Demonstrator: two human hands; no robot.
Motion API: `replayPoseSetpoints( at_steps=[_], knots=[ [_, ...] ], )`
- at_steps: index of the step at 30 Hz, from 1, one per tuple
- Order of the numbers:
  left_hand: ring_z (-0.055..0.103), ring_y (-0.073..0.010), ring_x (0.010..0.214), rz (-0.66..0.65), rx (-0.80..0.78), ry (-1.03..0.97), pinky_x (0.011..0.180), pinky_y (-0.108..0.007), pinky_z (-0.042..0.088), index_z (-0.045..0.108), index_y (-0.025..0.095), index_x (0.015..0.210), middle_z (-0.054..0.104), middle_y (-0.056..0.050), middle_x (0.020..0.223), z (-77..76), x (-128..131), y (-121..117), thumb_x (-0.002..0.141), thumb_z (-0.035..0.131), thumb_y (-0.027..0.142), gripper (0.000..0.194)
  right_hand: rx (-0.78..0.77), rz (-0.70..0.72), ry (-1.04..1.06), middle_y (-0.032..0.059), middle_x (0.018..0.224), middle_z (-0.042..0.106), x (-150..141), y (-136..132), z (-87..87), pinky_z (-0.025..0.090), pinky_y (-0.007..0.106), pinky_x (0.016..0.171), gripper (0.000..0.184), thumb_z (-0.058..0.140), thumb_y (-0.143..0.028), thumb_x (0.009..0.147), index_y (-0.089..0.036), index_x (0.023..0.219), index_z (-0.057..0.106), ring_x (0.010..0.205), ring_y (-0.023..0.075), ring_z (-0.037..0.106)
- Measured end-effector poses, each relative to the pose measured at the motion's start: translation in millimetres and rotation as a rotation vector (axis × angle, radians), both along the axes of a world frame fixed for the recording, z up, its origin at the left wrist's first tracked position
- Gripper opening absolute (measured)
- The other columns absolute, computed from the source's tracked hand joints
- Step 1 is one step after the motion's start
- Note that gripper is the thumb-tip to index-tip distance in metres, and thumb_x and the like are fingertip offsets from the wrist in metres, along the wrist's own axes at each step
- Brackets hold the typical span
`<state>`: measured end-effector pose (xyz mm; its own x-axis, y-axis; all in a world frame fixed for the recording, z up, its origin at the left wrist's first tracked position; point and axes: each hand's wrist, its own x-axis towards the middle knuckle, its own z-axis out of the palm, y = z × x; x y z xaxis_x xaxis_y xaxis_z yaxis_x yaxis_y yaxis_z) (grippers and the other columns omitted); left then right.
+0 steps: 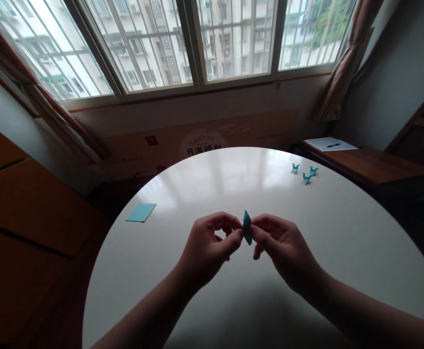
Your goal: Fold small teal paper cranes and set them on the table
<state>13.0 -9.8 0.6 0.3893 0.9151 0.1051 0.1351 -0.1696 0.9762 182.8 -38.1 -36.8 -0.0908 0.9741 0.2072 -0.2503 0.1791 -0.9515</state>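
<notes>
A small folded piece of teal origami paper (247,222) is held up above the white table, narrow and pointed at its top and bottom. My left hand (212,242) pinches its left side between thumb and fingers. From the other side, my right hand (281,245) grips it the same way, fingertips close to those of the left. Part of the paper is hidden behind the fingertips. Three small teal folded paper birds (306,178) stand together at the table's far right. To the left lies a stack of square teal paper (141,212).
The round white table (212,179) has a glossy top and a curved far edge. Beyond it on the right, a wooden desk (390,165) bears white paper (330,144) and a pen (333,145). A printed box (234,131) stands below the barred window.
</notes>
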Motion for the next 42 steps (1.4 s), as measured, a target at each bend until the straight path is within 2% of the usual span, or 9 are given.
replayPoseSetpoints(
  at_steps=[4, 10, 13, 20, 29, 37, 42],
  knots=[
    [0.053, -0.0101, 0.054, -0.007, 0.009, -0.056, 0.04, -0.017, 0.046, 0.076, 0.012, 0.087, 0.066, -0.004, 0.072, -1.6, -0.5, 2.3, 0.083, 0.074, 0.028, 0.016, -0.018, -0.038, -0.013, 0.0038, 0.083, 0.069, 0.4, -0.6, 0.9, 0.053, 0.023, 0.052, 0.014, 0.075, -0.032, 0.086, -0.019, 0.093, 0.077, 0.071, 0.0164, 0.061],
    [0.051, -0.0085, 0.051, -0.11, -0.279, -0.251, 0.036, -0.013, 0.043, 0.078, 0.014, 0.08, 0.061, 0.0, 0.061, -2.7, 0.3, 7.4, 0.077, 0.081, 0.028, 0.014, -0.009, -0.048, 0.013, 0.002, 0.079, 0.069, -0.7, -1.5, 2.4, 0.053, 0.021, 0.05, 0.012, 0.076, -0.031, 0.085, -0.02, 0.089, 0.076, 0.065, 0.0139, 0.06],
    [0.051, -0.0068, 0.049, -0.094, -0.326, -0.278, 0.036, -0.012, 0.042, 0.075, 0.013, 0.074, 0.061, 0.001, 0.06, -2.2, 1.6, 6.2, 0.073, 0.086, 0.026, 0.017, 0.0, -0.044, 0.023, 0.001, 0.078, 0.069, -2.6, -2.7, 1.1, 0.052, 0.02, 0.05, 0.009, 0.077, -0.029, 0.084, -0.02, 0.084, 0.074, 0.063, 0.0126, 0.059],
    [0.054, -0.0081, 0.053, -0.061, -0.263, -0.232, 0.037, -0.012, 0.044, 0.075, 0.013, 0.078, 0.064, 0.0, 0.065, -1.4, 1.2, 4.3, 0.076, 0.084, 0.029, 0.019, 0.005, -0.089, -0.036, 0.0017, 0.078, 0.068, -1.6, -3.7, 1.3, 0.051, 0.019, 0.048, 0.011, 0.078, -0.029, 0.083, -0.019, 0.08, 0.074, 0.061, 0.012, 0.058],
    [0.053, -0.009, 0.054, -0.038, -0.168, -0.136, 0.037, -0.013, 0.045, 0.075, 0.012, 0.083, 0.066, -0.002, 0.069, -1.5, -0.1, 2.7, 0.078, 0.082, 0.029, 0.019, -0.007, -0.076, -0.068, 0.0024, 0.081, 0.07, -1.4, -4.2, 0.6, 0.052, 0.019, 0.049, 0.011, 0.077, -0.029, 0.084, -0.02, 0.089, 0.076, 0.063, 0.0123, 0.059],
    [0.053, -0.0086, 0.051, -0.032, -0.145, -0.174, 0.036, -0.013, 0.045, 0.078, 0.012, 0.081, 0.067, -0.002, 0.067, -2.9, 3.3, -0.3, 0.077, 0.082, 0.025, 0.014, -0.003, -0.147, -0.087, 0.0001, 0.074, 0.067, -2.7, -5.3, 1.9, 0.045, 0.019, 0.044, 0.013, 0.08, -0.031, 0.08, -0.02, 0.081, 0.073, 0.052, 0.0093, 0.053],
    [0.052, -0.0083, 0.051, -0.03, -0.171, -0.2, 0.035, -0.013, 0.044, 0.077, 0.014, 0.079, 0.064, 0.0, 0.064, -2.0, 4.6, -0.6, 0.073, 0.085, 0.024, 0.014, 0.005, -0.155, -0.078, 0.0006, 0.077, 0.069, -2.7, -6.5, 2.4, 0.046, 0.019, 0.045, 0.011, 0.081, -0.029, 0.08, -0.02, 0.083, 0.075, 0.053, 0.0094, 0.054]
  ],
)
